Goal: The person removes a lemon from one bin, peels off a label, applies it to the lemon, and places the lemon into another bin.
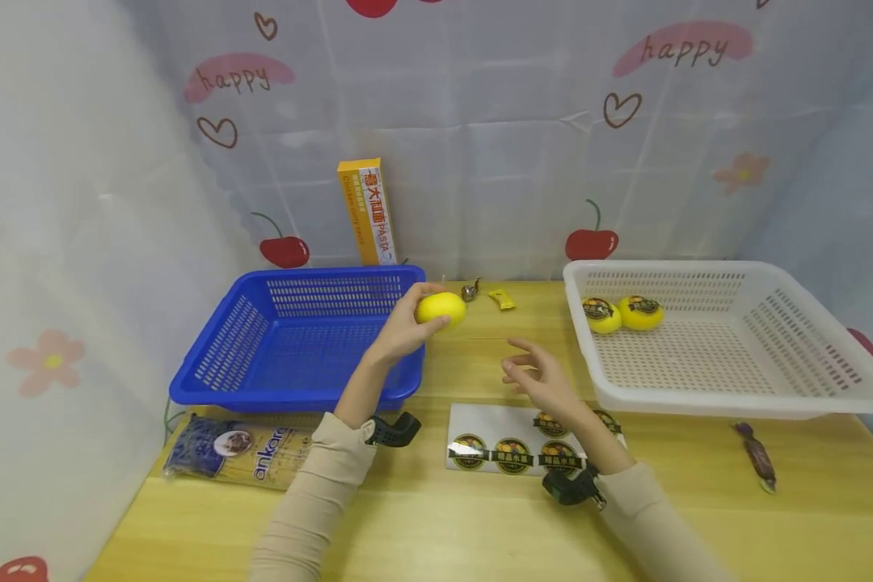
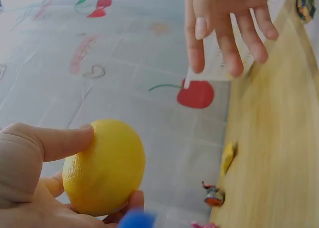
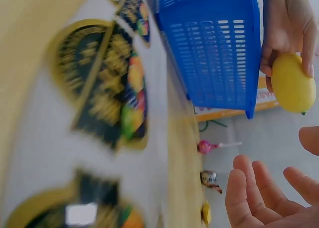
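Note:
My left hand (image 1: 405, 325) grips a plain yellow lemon (image 1: 441, 309), thumb on one side and fingers curled beneath, raised beside the right rim of the blue basket (image 1: 298, 402). No sticker shows on this lemon (image 2: 104, 168) in the left wrist view. My right hand (image 1: 541, 376) hovers to the right with fingers spread and nothing in them. Below it on the table lies a white sheet of round dark fruit stickers (image 1: 512, 455). Two lemons (image 1: 641, 313) bearing such stickers sit in the back left corner of the white basket (image 1: 727, 404).
A pack of spaghetti (image 1: 250, 453) lies in front of the blue basket. Behind that basket stands an orange pasta box (image 1: 367, 212). Small wrapped candies, one of them yellow (image 1: 502, 300), lie between the baskets. A brown-wrapped candy (image 1: 757, 457) is at the right.

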Tool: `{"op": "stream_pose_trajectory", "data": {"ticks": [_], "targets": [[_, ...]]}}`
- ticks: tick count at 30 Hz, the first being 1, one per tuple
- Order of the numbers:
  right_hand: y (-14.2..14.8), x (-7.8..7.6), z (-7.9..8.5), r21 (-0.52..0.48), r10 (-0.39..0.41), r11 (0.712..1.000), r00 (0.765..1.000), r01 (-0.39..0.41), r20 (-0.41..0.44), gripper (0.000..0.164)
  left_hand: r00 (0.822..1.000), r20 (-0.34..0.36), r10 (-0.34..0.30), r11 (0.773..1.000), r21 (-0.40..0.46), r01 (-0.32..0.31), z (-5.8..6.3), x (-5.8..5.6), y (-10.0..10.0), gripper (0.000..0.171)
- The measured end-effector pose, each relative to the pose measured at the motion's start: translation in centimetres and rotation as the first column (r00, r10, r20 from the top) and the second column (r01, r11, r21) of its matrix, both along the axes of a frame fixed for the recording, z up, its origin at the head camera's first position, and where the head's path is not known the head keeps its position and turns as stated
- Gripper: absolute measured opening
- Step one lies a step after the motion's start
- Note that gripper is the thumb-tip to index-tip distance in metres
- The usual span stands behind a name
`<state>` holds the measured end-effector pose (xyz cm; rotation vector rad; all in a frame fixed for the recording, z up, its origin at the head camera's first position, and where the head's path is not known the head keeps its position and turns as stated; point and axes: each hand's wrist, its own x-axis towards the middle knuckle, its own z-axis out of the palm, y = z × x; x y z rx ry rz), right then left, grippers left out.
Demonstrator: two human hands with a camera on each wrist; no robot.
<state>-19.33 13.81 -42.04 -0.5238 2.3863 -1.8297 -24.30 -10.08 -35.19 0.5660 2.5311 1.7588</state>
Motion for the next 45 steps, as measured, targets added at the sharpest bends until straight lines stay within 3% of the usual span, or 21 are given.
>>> {"op": "stream_pose_trajectory", "data": {"ticks": [4, 8, 15, 18, 23, 32, 45], "targets": [[1.8, 1.7, -0.3, 0.096, -0.019, 0.995, 0.993, 0.030, -0.115, 0.047, 0.999, -0.037, -0.034, 0.997, -0.069, 0.032, -0.5, 0.6, 2.1, 0.052], [3.1, 3.1, -0.7, 0.218, -0.009, 0.974, 0.969, 0.065, -0.248, 0.044, 0.996, -0.032, -0.088, 0.988, -0.129, 0.083, -1.1, 0.8, 4.3, 0.052], [4.4, 4.6, -1.6, 0.330, -0.046, 0.930, 0.943, 0.161, -0.329, 0.042, 0.993, 0.021, -0.113, 0.986, -0.125, 0.115, -3.6, 0.5, 7.5, 0.053], [4.7, 4.9, -2.0, 0.347, -0.056, 0.919, 0.935, 0.186, -0.351, 0.041, 0.994, 0.055, -0.090, 0.989, -0.113, 0.096, -4.9, 0.5, 8.3, 0.054], [5.0, 5.1, -2.2, 0.382, -0.093, 0.894, 0.931, 0.234, -0.353, 0.039, 0.997, 0.066, -0.028, 0.994, -0.102, 0.034, -6.9, 0.1, 8.9, 0.055], [5.3, 5.3, -1.9, 0.517, -0.101, 0.820, 0.950, 0.247, -0.294, 0.040, 0.998, 0.057, -0.033, 0.989, -0.145, 0.041, -9.2, -0.6, 9.0, 0.055], [5.4, 5.3, -2.3, 0.573, -0.083, 0.798, 0.977, 0.184, -0.197, 0.042, 0.996, 0.083, -0.020, 0.991, -0.127, 0.030, -10.6, -0.8, 8.6, 0.063]]}}
